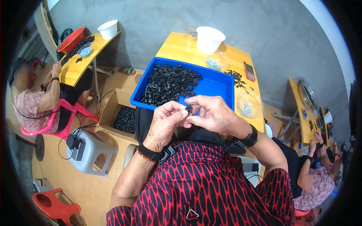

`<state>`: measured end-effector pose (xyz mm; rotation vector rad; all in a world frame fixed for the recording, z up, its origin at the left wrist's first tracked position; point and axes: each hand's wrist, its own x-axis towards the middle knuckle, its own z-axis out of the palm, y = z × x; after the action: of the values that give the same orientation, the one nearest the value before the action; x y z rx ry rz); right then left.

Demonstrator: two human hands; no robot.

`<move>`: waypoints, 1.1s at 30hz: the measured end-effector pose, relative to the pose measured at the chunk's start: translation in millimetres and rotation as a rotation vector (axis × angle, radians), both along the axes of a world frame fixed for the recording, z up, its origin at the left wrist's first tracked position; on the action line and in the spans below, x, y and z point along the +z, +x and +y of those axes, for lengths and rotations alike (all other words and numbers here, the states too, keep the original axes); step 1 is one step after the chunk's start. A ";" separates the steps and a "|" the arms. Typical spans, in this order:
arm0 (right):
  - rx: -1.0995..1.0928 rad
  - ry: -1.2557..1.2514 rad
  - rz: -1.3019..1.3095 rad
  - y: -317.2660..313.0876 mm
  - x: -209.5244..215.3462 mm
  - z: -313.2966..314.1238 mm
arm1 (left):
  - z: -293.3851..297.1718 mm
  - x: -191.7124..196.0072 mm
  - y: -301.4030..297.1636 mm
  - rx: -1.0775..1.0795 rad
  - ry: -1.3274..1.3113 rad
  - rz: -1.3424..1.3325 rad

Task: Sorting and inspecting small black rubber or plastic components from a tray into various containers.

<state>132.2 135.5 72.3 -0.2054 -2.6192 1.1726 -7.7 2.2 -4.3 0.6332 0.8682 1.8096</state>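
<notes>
A person's left hand (166, 119) pinches a small black part (188, 108) between thumb and fingertips, above the near edge of a blue tray (215, 91); the right hand (214, 113) curls close against it from the right, though whether its fingers grip the part cannot be told. A heap of black pieces (167, 83) fills the tray's left side on a yellow counter (236, 57). To the tray's right stands a clear bowl (258, 102) of silvery metal pieces; beyond it are loose black pieces (236, 78) and a red-edged handheld device (249, 71), its markings too small to read. A white tub (210, 40) stands at the far end. A triangular outline emblem (192, 214) marks the person's red-and-black shirt (203, 180). At far left, a co-worker (37, 107) sits at another counter (74, 71).
</notes>
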 end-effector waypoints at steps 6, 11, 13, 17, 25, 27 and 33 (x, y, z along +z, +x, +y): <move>0.040 0.074 0.198 -3.5 -5.4 10.3 | -0.6 1.8 0.9 -0.021 -0.052 0.030; 0.052 0.068 0.177 -4.0 -4.4 12.8 | -0.8 0.6 0.5 -0.039 -0.021 0.008; 0.062 0.076 0.178 -3.3 -5.9 14.6 | -0.8 -0.2 -0.8 -0.045 -0.026 0.012; 0.019 -0.124 0.092 -2.2 -9.0 13.4 | -2.2 -0.7 -3.2 -0.081 -0.002 -0.034; 0.027 -0.469 0.062 -1.9 -20.5 13.3 | -6.1 0.1 -12.5 -0.272 0.016 -0.215; -0.015 -0.348 0.085 -3.5 -18.5 11.3 | -7.1 1.3 -13.9 -0.236 -0.001 -0.188; -0.177 -0.302 0.055 -4.2 -13.7 23.1 | -19.9 8.2 -73.0 0.778 0.080 -0.011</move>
<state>127.9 158.6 58.6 -0.4461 -2.3114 1.4800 -80.8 -17.7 3.8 0.3451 1.1340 2.5438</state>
